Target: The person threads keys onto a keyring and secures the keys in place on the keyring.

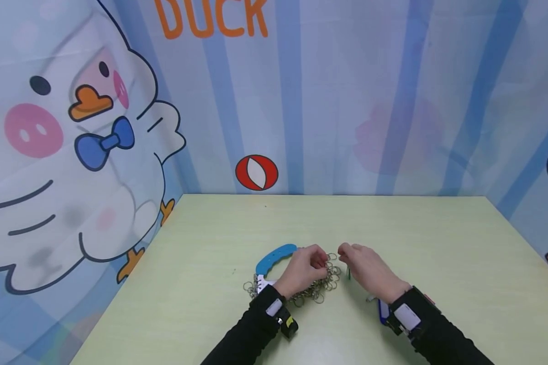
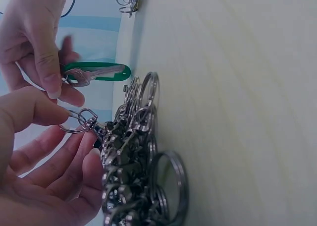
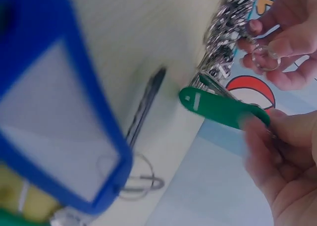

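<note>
My left hand [image 1: 303, 271] pinches a split key ring [image 2: 74, 132] between thumb and forefinger. That ring hangs on a swivel clasp, part of a dense bunch of metal clasps and rings [image 2: 124, 171] lying on the table. The bunch is strung on a large loop with a curved blue handle [image 1: 274, 257], partly hidden behind the left hand. Just to the right, my right hand [image 1: 372, 271] pinches a green key tag [image 3: 218, 108] at its ring end. A silver key [image 2: 81, 76] hangs alongside the tag, close to the ring in the left hand.
A blue key tag [image 3: 106, 117] with a ring and key lies on the table [image 1: 201, 309] under the right wrist. Beside it, a yellow tag [image 3: 12, 189] shows at the right wrist view's edge. A printed curtain [image 1: 329, 101] stands behind the table.
</note>
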